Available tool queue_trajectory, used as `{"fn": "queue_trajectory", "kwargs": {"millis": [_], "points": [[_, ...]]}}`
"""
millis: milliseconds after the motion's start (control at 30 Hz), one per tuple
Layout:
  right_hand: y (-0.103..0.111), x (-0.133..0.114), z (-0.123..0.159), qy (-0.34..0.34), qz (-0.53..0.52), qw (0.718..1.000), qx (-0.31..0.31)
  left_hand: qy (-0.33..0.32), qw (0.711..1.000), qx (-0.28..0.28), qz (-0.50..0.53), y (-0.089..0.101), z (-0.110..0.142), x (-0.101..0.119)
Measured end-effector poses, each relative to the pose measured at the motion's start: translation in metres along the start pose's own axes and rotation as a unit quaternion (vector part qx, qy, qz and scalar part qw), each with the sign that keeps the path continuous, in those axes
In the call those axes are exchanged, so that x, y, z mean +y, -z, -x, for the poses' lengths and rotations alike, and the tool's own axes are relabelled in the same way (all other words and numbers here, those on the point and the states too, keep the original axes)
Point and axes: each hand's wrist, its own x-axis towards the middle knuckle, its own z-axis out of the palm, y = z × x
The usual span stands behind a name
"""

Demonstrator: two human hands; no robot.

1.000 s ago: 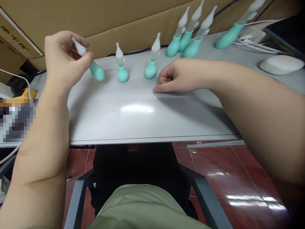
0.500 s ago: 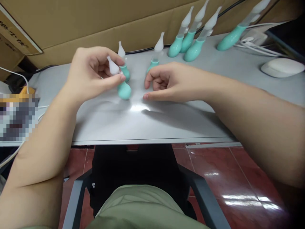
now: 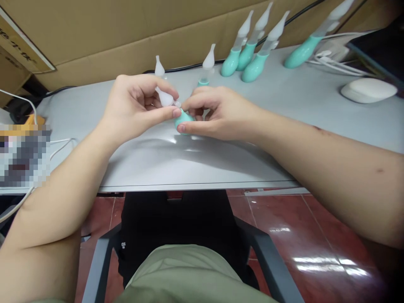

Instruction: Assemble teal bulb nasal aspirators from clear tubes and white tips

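Between my two hands is a nasal aspirator (image 3: pixel 184 119) with a teal bulb and a white tip, tilted above the grey table. My left hand (image 3: pixel 143 103) is closed around its clear middle, thumb and fingers pinching it just below the white tip. The thumb and fingers of my right hand (image 3: pixel 214 111) are closed on the teal bulb. Behind my left hand rises the white tip of a second aspirator (image 3: pixel 159 67); its bulb is hidden. A third aspirator (image 3: pixel 208 63) stands behind my right hand, its lower part covered.
Several more teal aspirators (image 3: pixel 254 67) stand at the back right, one (image 3: pixel 303 52) apart from the others. A white mouse (image 3: pixel 368 90) lies at the right beside white cables. Cardboard (image 3: pixel 126 33) walls the back of the table (image 3: pixel 176 170). A blurred-out patch covers the far left.
My left hand has carried the aspirator to the right. My right hand, empty half a second ago, has moved slightly left and taken hold of its bulb.
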Motion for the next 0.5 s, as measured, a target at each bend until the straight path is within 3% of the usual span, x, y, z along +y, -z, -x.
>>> {"fn": "queue_trajectory", "kwargs": {"millis": [267,500], "points": [[-0.0038,-0.0059,0.0007,0.016,-0.04,0.999,0.001,0.021,1.0,0.017,0.002,0.003,0.0001,-0.0005],[-0.004,0.0037,0.0,0.035,-0.023,0.999,0.003,0.034,0.999,0.008,0.019,-0.0043,-0.0005,0.001]]}}
